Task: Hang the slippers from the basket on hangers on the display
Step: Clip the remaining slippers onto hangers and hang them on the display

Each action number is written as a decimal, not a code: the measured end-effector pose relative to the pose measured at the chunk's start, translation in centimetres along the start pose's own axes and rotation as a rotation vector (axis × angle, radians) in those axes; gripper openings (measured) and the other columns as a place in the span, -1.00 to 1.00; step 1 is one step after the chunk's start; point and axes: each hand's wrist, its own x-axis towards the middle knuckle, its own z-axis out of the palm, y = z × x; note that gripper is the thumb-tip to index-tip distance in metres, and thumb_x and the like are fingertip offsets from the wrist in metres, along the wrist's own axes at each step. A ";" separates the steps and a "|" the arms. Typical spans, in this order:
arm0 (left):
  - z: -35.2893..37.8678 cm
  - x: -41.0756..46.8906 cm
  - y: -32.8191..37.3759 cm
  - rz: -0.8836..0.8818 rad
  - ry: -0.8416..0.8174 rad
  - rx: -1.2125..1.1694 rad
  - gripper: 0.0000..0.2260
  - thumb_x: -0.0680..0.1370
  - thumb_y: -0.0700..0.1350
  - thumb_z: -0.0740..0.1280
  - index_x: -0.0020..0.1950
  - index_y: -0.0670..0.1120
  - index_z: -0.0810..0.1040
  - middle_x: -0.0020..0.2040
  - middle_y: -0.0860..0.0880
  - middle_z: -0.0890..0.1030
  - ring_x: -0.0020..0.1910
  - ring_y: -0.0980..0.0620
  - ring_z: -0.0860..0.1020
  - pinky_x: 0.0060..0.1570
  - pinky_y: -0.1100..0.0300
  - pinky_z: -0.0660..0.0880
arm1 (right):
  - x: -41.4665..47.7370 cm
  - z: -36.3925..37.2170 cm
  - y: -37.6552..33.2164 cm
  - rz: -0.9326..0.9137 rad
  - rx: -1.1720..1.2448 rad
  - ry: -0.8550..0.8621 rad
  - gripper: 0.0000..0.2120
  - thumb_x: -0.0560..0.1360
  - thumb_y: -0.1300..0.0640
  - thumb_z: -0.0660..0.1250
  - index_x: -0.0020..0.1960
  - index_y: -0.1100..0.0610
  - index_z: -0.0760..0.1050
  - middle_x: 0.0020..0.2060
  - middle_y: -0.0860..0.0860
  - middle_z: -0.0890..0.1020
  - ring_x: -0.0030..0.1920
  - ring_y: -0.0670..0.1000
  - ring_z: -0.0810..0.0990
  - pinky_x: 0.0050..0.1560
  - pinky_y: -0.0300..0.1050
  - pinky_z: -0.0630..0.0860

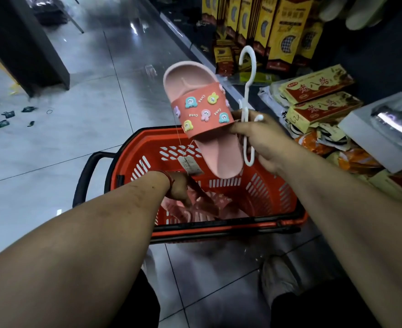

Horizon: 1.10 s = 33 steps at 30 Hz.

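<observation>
My right hand pinches pink slipper plus white hanger together above red basket; left hand down in basket among remaining slippers, grip there unclear. Risk I see: one-handed pinch slips, slipper drops; price tag string may snag

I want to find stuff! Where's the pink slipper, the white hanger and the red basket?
pink slipper [202,114], head view, on its strap with the little charms.
white hanger [249,74], head view, on its upright stem below the hook.
red basket [263,190], head view, on its slotted right wall.
</observation>
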 end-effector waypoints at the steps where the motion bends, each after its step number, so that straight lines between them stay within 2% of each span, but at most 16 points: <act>1: 0.2 0.1 0.1 0.007 -0.001 -0.008 -0.44 0.49 0.10 0.49 0.48 0.23 0.43 0.46 0.08 0.46 0.41 -0.03 0.44 0.38 0.13 0.36 | 0.1 0.1 0.0 0.001 0.014 0.002 -0.81 0.48 0.29 0.40 0.05 0.11 0.65 -0.09 0.12 0.75 -0.02 0.14 0.73 0.19 0.17 0.60; 4: 0.6 0.0 0.9 0.013 0.070 -0.026 -0.54 0.54 0.04 0.45 0.44 0.10 0.50 0.44 0.01 0.49 0.37 -0.05 0.46 0.18 0.26 0.32 | 0.1 0.1 0.0 0.021 0.049 0.022 -0.81 0.48 0.29 0.41 0.04 0.10 0.65 -0.10 0.12 0.75 -0.03 0.15 0.73 0.17 0.17 0.61; 6: 1.1 0.1 1.1 -0.017 0.112 -0.043 -0.57 0.54 0.04 0.45 0.39 -0.01 0.54 0.39 -0.06 0.53 0.32 -0.09 0.49 0.20 0.22 0.40 | 0.2 0.1 0.2 0.037 0.077 0.042 -0.83 0.47 0.27 0.43 0.03 0.09 0.65 -0.11 0.12 0.75 -0.03 0.14 0.73 0.17 0.18 0.61; 9: 2.2 0.1 0.7 -0.073 0.037 0.040 -0.50 0.54 0.09 0.44 0.40 -0.11 0.51 0.37 -0.12 0.55 0.31 -0.14 0.51 0.30 0.08 0.45 | 0.5 0.0 0.5 0.064 0.080 0.065 -0.80 0.45 0.24 0.46 0.07 0.12 0.65 -0.11 0.10 0.75 -0.04 0.13 0.74 0.14 0.15 0.63; 10: 2.5 0.2 0.5 -0.083 0.017 0.065 -0.51 0.52 0.13 0.45 0.35 -0.11 0.54 0.35 -0.11 0.56 0.27 -0.13 0.53 0.26 0.10 0.47 | 0.6 0.0 0.7 0.074 0.067 0.066 -0.78 0.45 0.23 0.47 0.09 0.13 0.64 -0.12 0.09 0.75 -0.05 0.12 0.74 0.13 0.14 0.63; 12: 2.9 0.6 0.1 -0.100 0.047 0.092 -0.69 0.51 0.17 0.45 0.02 -0.05 0.57 0.18 -0.08 0.63 0.07 -0.09 0.55 0.05 0.14 0.48 | 1.1 -0.1 1.1 0.095 0.035 0.076 -0.74 0.43 0.19 0.49 0.12 0.15 0.63 -0.13 0.08 0.75 -0.07 0.11 0.74 0.06 0.09 0.66; 13: 2.9 0.8 0.1 -0.103 0.094 0.089 -0.72 0.52 0.17 0.44 -0.12 -0.03 0.53 0.07 -0.09 0.65 -0.03 -0.07 0.53 -0.04 0.15 0.46 | 1.4 -0.3 1.5 0.108 0.023 0.088 -0.72 0.43 0.18 0.49 0.13 0.15 0.62 -0.13 0.07 0.75 -0.09 0.11 0.74 0.00 0.05 0.67; 15: 2.7 1.1 0.4 -0.124 0.225 0.049 -0.70 0.55 0.15 0.39 -0.24 -0.01 0.46 -0.03 -0.12 0.65 -0.12 -0.08 0.52 -0.11 0.14 0.44 | 2.1 -0.7 2.2 0.137 0.002 0.118 -0.72 0.43 0.17 0.48 0.13 0.16 0.62 -0.12 0.08 0.75 -0.12 0.10 0.74 -0.14 -0.03 0.64; 16: 2.5 1.2 0.4 -0.132 0.298 0.004 -0.72 0.57 0.13 0.37 -0.20 -0.03 0.49 -0.05 -0.13 0.65 -0.13 -0.09 0.52 -0.12 0.13 0.44 | 2.4 -0.8 2.6 0.152 -0.011 0.133 -0.72 0.42 0.17 0.48 0.12 0.17 0.62 -0.11 0.09 0.74 -0.13 0.11 0.74 -0.17 -0.04 0.62; 18: 2.4 1.4 0.4 -0.118 0.367 -0.083 -0.73 0.61 0.09 0.33 0.05 -0.12 0.57 -0.09 -0.15 0.62 -0.12 -0.13 0.54 -0.09 0.09 0.46 | 2.8 -1.0 3.9 0.185 -0.041 0.173 -0.73 0.42 0.19 0.49 0.11 0.20 0.62 -0.08 0.12 0.74 -0.11 0.13 0.73 -0.13 0.01 0.66; 20: 2.4 1.5 0.2 -0.114 0.330 -0.126 -0.69 0.62 0.09 0.32 0.09 -0.16 0.57 -0.07 -0.17 0.62 -0.06 -0.17 0.58 -0.05 0.07 0.48 | 3.0 -1.0 5.3 0.223 -0.083 0.210 -0.72 0.43 0.22 0.50 0.11 0.24 0.61 -0.05 0.14 0.72 -0.07 0.15 0.72 -0.04 0.05 0.66; 23: 2.8 1.9 -0.7 -0.124 0.233 -0.106 -0.74 0.59 0.05 0.38 -0.17 -0.11 0.54 -0.05 -0.18 0.62 -0.02 -0.17 0.57 -0.06 0.11 0.46 | 3.2 -1.0 7.2 0.257 -0.151 0.195 -0.81 0.42 0.25 0.50 0.01 0.19 0.58 0.01 0.16 0.70 -0.04 0.17 0.71 0.03 0.09 0.66; 26: 3.1 1.8 -1.6 -0.090 0.131 -0.074 -0.76 0.54 -0.13 0.41 -0.27 -0.06 0.41 -0.10 -0.18 0.57 -0.05 -0.19 0.55 0.04 0.01 0.54 | 3.6 -1.0 8.2 0.263 -0.230 0.161 -0.83 0.44 0.24 0.48 -0.14 0.08 0.50 -0.01 0.11 0.69 -0.02 0.15 0.69 0.04 0.03 0.64; 29: 3.1 1.7 -2.1 -0.053 0.002 0.037 -0.84 0.53 -0.14 0.44 0.00 -0.01 0.47 0.11 -0.09 0.57 0.09 -0.12 0.54 0.10 0.02 0.50 | 3.8 -0.9 8.5 0.234 -0.283 0.131 -0.85 0.43 0.20 0.48 -0.06 0.08 0.55 -0.03 0.10 0.69 -0.02 0.15 0.69 0.00 0.00 0.63; 31: 3.2 2.5 -2.6 -0.046 -0.071 0.161 -0.52 0.52 -0.12 0.46 0.40 0.02 0.39 0.36 -0.10 0.48 0.27 -0.14 0.49 0.24 -0.01 0.48 | 4.0 -0.8 8.6 0.213 -0.309 0.111 -0.84 0.44 0.20 0.48 0.00 0.10 0.60 -0.06 0.07 0.70 -0.05 0.11 0.69 0.03 0.03 0.65; 33: 3.3 3.7 -3.4 -0.024 -0.034 0.304 -0.26 0.50 -0.11 0.47 0.60 0.01 0.17 0.51 -0.13 0.34 0.40 -0.17 0.42 0.35 -0.06 0.45 | 4.2 -0.6 8.5 0.189 -0.336 0.093 -0.90 0.43 0.23 0.48 -0.11 0.08 0.59 -0.14 0.03 0.69 -0.09 0.07 0.68 0.02 0.03 0.63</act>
